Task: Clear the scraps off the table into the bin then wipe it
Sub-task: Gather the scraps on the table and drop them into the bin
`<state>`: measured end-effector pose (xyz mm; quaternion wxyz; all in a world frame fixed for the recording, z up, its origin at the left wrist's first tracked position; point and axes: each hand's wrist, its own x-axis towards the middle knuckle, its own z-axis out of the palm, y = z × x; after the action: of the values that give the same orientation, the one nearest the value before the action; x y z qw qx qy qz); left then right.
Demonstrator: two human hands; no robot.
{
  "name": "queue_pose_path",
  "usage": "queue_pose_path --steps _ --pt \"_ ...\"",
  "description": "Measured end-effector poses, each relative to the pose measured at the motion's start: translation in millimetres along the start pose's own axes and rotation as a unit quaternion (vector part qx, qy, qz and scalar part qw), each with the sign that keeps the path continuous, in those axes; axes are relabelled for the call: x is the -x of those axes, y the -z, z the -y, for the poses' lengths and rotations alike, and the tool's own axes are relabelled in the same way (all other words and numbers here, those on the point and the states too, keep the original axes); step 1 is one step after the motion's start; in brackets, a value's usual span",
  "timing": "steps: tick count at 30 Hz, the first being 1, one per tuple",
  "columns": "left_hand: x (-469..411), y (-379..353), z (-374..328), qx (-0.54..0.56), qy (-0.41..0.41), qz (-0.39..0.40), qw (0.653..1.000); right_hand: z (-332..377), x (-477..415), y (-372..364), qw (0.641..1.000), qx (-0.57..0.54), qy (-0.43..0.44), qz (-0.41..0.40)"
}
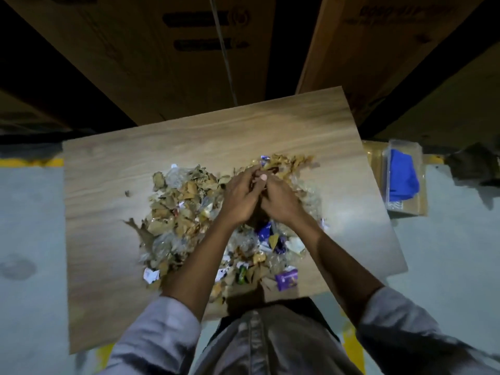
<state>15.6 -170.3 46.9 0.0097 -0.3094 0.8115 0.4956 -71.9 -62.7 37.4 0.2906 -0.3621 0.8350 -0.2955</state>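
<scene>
Two hands meet over the middle of a wooden table (189, 136), the left hand (240, 196) and the right hand (281, 201) pressed side by side with their fingers curled inward. Together they bunch a clump of scraps (178, 212); brown flakes and a bit of wrapper poke out between the fingertips at the far end of the grip. How much is held inside the cupped palms cannot be told, since the backs of the hands cover it.

Most of the scraps lie loose on the tabletop around the grip. To its left spreads the widest heap, dry leaf-like pieces mixed with crumpled clear plastic. Just beyond the fingertips, and a little to the right, sits a smaller patch of tan pieces. Under the wrists and nearer the person lie coloured wrappers, among them a purple wrapper (286, 278) near the table's close edge, right of the forearms, and a folded white paper (151, 274) to the left of the left forearm. A single dark flake (127, 193) lies apart, well left of the grip.

Well to the right of the grip, off the table, a clear container (405, 147) holds a blue cloth (403, 174) and rests on flat cardboard on the grey floor (32, 239). Far beyond the grip, past the table's back edge, stand large cardboard boxes (162, 63). Pale grey sleeves (162, 334) cover both upper forearms.
</scene>
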Motion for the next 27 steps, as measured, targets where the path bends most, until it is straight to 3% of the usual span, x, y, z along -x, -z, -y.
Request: queue_pose_path --steps 2,6,8,10,12,15,18,22,27 --pt "20 8 1 -0.007 0.006 0.014 1.0 4 23 -15 1.0 0.009 -0.004 0.027" --pt "61 30 2 -0.004 -0.079 -0.076 0.994 0 66 -9 0.981 -0.088 0.0 -0.173" --pt "83 28 13 -0.045 -0.072 -0.132 0.988 -9 90 -3 0.968 -0.119 -0.023 -0.218" --pt "102 16 27 -0.135 -0.047 -0.132 0.981 -17 110 -5 0.965 -0.116 -0.078 -0.223" --pt "118 -2 36 -0.198 -0.042 -0.13 0.971 -22 123 -10 0.949 -0.12 -0.187 -0.222" --pt "130 -23 35 -0.123 0.042 -0.143 0.981 -24 126 -17 0.919 -0.162 -0.301 -0.196" --pt "120 -35 30 0.007 0.139 -0.075 0.987 -19 115 -28 0.918 -0.195 -0.314 -0.146" --pt "101 -41 22 0.06 0.165 -0.026 0.984 -9 96 -54 0.932 -0.187 -0.296 -0.096" --pt "94 -44 22 0.076 0.17 -0.037 0.982 6 82 -85 0.914 -0.273 -0.273 -0.122"
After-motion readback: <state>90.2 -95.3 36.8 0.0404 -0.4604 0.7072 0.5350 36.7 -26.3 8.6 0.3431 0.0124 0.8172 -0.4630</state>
